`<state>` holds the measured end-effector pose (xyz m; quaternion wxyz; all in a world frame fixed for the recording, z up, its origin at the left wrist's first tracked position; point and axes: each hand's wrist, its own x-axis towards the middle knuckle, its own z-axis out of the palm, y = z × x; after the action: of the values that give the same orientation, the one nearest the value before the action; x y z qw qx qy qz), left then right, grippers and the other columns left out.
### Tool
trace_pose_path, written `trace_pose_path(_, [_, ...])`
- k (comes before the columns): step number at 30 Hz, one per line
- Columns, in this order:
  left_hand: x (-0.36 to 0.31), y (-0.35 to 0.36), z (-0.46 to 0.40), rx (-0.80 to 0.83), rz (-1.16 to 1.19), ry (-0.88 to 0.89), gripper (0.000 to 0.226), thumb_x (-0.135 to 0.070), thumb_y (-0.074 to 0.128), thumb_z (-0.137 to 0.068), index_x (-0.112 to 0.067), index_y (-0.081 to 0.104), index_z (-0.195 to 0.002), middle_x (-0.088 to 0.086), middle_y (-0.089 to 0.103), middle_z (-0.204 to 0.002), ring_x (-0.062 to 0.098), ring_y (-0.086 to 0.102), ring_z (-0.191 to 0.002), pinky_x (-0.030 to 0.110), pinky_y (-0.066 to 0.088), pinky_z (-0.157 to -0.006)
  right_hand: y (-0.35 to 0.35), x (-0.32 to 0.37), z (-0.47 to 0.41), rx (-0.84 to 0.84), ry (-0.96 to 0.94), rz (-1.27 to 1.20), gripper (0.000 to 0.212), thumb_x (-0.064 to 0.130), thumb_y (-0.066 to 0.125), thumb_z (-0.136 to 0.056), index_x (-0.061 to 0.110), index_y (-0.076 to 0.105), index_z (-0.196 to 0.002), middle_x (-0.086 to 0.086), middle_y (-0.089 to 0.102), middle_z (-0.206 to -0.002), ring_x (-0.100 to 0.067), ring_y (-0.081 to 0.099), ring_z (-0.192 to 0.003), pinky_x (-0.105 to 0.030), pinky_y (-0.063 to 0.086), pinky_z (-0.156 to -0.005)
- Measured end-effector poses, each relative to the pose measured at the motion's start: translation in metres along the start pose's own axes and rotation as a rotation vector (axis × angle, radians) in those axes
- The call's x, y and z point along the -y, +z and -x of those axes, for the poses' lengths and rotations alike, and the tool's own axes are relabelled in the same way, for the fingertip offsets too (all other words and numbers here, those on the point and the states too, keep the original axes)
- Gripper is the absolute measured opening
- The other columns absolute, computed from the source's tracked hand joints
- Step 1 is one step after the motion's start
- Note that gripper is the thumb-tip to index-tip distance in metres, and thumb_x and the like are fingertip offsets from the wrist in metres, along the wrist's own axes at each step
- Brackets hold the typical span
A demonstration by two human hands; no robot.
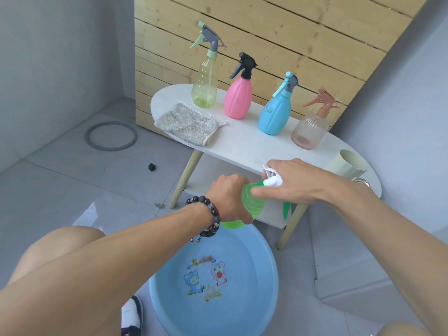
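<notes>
A green spray bottle (253, 204) with a white trigger head (272, 180) is held tilted above a blue plastic basin (266, 287) on the floor. My left hand (229, 196) grips the bottle's body from the left. My right hand (293, 184) holds the white head, thumb against the green neck. A beaded bracelet (212, 214) circles my left wrist. The basin shows cartoon prints on its bottom.
On the white oval table (242, 144) stand a yellow-green bottle (204, 90), a pink bottle (237, 99), a blue bottle (275, 115) and a clear pinkish bottle (310, 129). A grey cloth (186, 122) lies at left, a cream cup (348, 166) at right. A wooden slat panel stands behind.
</notes>
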<state>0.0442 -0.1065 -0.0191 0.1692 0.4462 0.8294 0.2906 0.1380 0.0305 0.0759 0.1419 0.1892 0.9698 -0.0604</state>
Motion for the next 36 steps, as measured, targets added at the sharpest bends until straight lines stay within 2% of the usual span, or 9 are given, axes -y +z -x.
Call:
trace_pose_path(3, [0.0, 0.0, 0.0, 0.005, 0.003, 0.001, 0.068, -0.034, 0.09, -0.058, -0.021, 0.064, -0.12, -0.001, 0.066, -0.099, 0.023, 0.063, -0.093, 0.03, 0.051, -0.069, 0.003, 0.001, -0.002, -0.004, -0.052, 0.045, 0.046, 0.063, 0.062, -0.083, 0.018, 0.054, -0.086, -0.004, 0.059, -0.083, -0.028, 0.056, -0.086, -0.043, 0.048, -0.07])
trace_pose_path(6, [0.001, 0.002, 0.001, 0.005, -0.009, 0.008, 0.067, -0.034, 0.09, -0.06, -0.019, 0.063, -0.119, -0.002, 0.064, -0.098, 0.024, 0.062, -0.095, 0.029, 0.046, -0.067, 0.007, 0.007, -0.004, -0.05, 0.035, 0.114, 0.052, 0.08, 0.052, -0.079, 0.027, 0.052, -0.08, 0.001, 0.057, -0.086, -0.026, 0.057, -0.09, -0.037, 0.041, -0.063])
trace_pose_path(9, [0.0, 0.003, 0.001, 0.01, -0.019, 0.011, 0.069, -0.034, 0.089, -0.06, -0.021, 0.063, -0.123, 0.0, 0.068, -0.104, 0.024, 0.063, -0.098, 0.032, 0.054, -0.074, 0.005, 0.007, -0.004, 0.027, 0.014, 0.076, 0.042, 0.069, 0.063, -0.075, 0.031, 0.048, -0.085, 0.001, 0.058, -0.094, -0.023, 0.058, -0.091, -0.036, 0.042, -0.065])
trace_pose_path(13, [-0.001, 0.005, 0.003, 0.018, -0.007, -0.006, 0.062, -0.034, 0.089, -0.06, -0.018, 0.062, -0.114, -0.003, 0.061, -0.09, 0.024, 0.06, -0.089, 0.027, 0.044, -0.061, 0.005, 0.015, -0.006, -0.08, 0.06, 0.203, 0.055, 0.08, 0.047, -0.085, 0.026, 0.053, -0.076, 0.002, 0.053, -0.083, -0.029, 0.057, -0.09, -0.036, 0.037, -0.066])
trace_pose_path(16, [0.001, 0.005, 0.002, 0.018, -0.01, -0.001, 0.063, -0.034, 0.089, -0.06, -0.02, 0.064, -0.116, 0.0, 0.067, -0.098, 0.024, 0.062, -0.094, 0.03, 0.052, -0.068, -0.002, 0.015, -0.004, 0.064, 0.053, 0.124, 0.047, 0.072, 0.064, -0.078, 0.029, 0.054, -0.094, 0.006, 0.058, -0.093, -0.021, 0.058, -0.091, -0.035, 0.044, -0.067])
trace_pose_path(18, [0.002, 0.004, 0.001, 0.009, -0.012, 0.008, 0.066, -0.035, 0.089, -0.06, -0.022, 0.064, -0.12, 0.0, 0.068, -0.102, 0.024, 0.062, -0.096, 0.033, 0.055, -0.075, -0.006, 0.013, -0.006, 0.069, -0.003, 0.114, 0.039, 0.062, 0.067, -0.078, 0.026, 0.057, -0.089, 0.002, 0.066, -0.092, -0.022, 0.06, -0.09, -0.037, 0.048, -0.067])
trace_pose_path(21, [0.003, 0.005, 0.002, 0.002, 0.006, 0.006, 0.068, -0.037, 0.089, -0.059, -0.022, 0.063, -0.12, -0.001, 0.067, -0.1, 0.023, 0.061, -0.093, 0.029, 0.049, -0.068, -0.005, 0.015, -0.007, -0.029, -0.002, 0.163, 0.043, 0.069, 0.057, -0.084, 0.026, 0.06, -0.078, 0.006, 0.07, -0.076, -0.019, 0.061, -0.088, -0.033, 0.037, -0.06])
trace_pose_path(30, [0.003, 0.004, 0.006, 0.005, 0.007, 0.01, 0.067, -0.037, 0.09, -0.06, -0.023, 0.064, -0.12, -0.006, 0.061, -0.091, 0.017, 0.056, -0.084, 0.022, 0.039, -0.058, 0.003, 0.016, -0.005, -0.042, 0.008, 0.166, 0.041, 0.066, 0.064, -0.081, 0.027, 0.056, -0.088, 0.002, 0.056, -0.091, -0.026, 0.057, -0.095, -0.033, 0.031, -0.058])
trace_pose_path(36, [-0.003, 0.004, 0.007, -0.017, 0.039, 0.017, 0.057, -0.036, 0.089, -0.06, -0.023, 0.066, -0.111, -0.007, 0.059, -0.081, 0.019, 0.059, -0.082, 0.019, 0.033, -0.048, 0.007, 0.01, -0.005, -0.058, 0.0, -0.04, 0.044, 0.055, 0.073, -0.071, 0.015, 0.058, -0.081, -0.004, 0.066, -0.081, -0.029, 0.064, -0.086, -0.041, 0.054, -0.069])
